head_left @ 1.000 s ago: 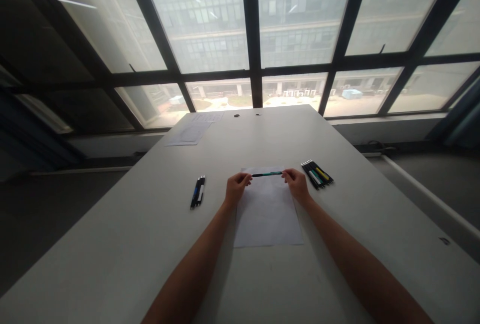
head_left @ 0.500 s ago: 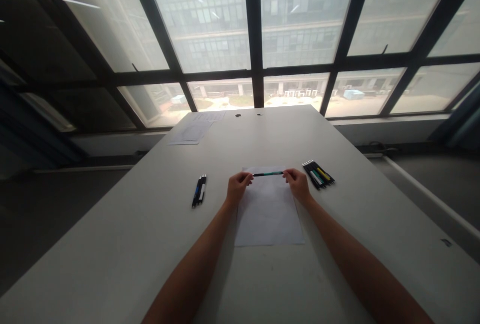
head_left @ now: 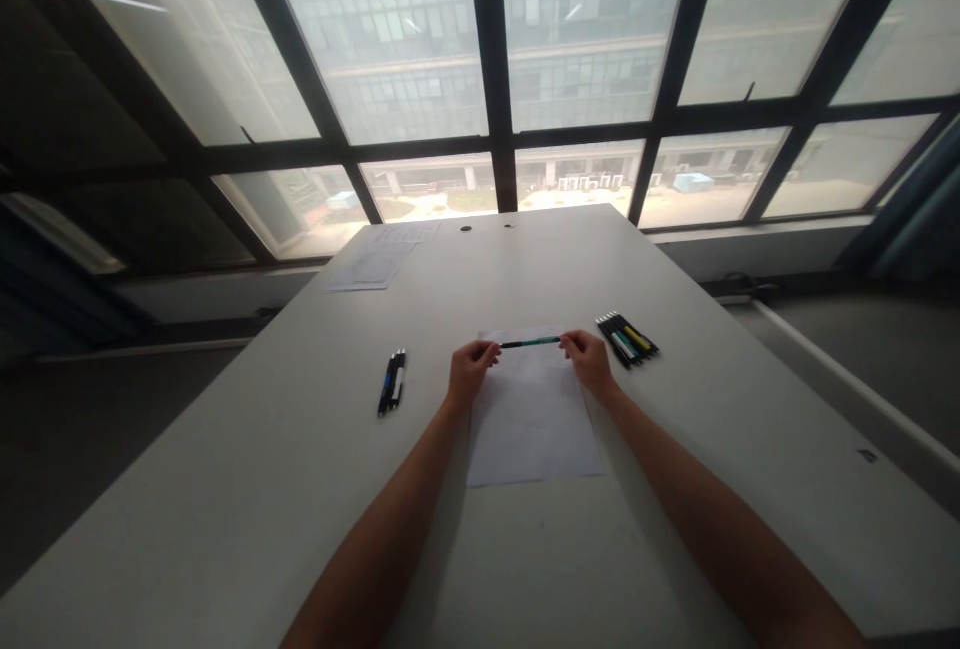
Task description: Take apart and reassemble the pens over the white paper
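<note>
Held flat near the middle of the frame, a green pen [head_left: 530, 342], pinched at its ends by the left hand [head_left: 471, 371] and right hand [head_left: 589, 365], over a white paper [head_left: 532, 424] on a table [head_left: 225, 489], more pens [head_left: 627, 339] just right, two pens [head_left: 392, 381] left.

An office: a long white surface [head_left: 225, 489] runs to tall dark-framed windows [head_left: 491, 79] facing a glazed office block [head_left: 592, 29]. Paper sheets [head_left: 375, 264] lie far beyond the left grip [head_left: 471, 369], pens [head_left: 627, 338] just right of the right grip [head_left: 589, 361].
</note>
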Demonstrator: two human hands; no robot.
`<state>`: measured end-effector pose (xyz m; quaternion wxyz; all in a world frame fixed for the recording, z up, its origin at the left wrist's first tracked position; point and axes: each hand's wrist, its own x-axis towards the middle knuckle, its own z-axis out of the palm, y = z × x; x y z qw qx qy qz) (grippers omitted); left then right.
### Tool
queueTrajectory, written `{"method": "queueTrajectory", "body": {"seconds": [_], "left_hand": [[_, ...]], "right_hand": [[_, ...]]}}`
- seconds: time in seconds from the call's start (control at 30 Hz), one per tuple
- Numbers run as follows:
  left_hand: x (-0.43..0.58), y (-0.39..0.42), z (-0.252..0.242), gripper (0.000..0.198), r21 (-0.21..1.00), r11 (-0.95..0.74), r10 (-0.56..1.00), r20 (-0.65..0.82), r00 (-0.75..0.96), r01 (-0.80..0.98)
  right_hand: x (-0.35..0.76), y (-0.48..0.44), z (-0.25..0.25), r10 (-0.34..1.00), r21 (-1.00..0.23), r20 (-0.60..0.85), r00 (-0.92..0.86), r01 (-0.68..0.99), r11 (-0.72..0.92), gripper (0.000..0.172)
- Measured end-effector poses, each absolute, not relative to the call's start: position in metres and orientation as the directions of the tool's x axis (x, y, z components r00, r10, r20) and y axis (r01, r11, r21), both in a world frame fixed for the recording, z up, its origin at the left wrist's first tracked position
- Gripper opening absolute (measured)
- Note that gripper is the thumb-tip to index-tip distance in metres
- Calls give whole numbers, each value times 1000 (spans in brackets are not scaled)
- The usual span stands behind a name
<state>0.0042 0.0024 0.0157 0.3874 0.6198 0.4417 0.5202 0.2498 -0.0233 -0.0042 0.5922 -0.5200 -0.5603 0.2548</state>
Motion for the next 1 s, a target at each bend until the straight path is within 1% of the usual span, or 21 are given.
{"method": "queueTrajectory", "body": {"seconds": [0.43,1.0], "left_hand": [[6,2,17,32,942,-312,950,306,66,121],[8,1,17,31,933,-334,942,325,83,134]], "right_hand": [[251,-25,-2,888,-904,391,241,280,322,29],[253,-27,1,876,-902,397,274,294,316,28]]}}
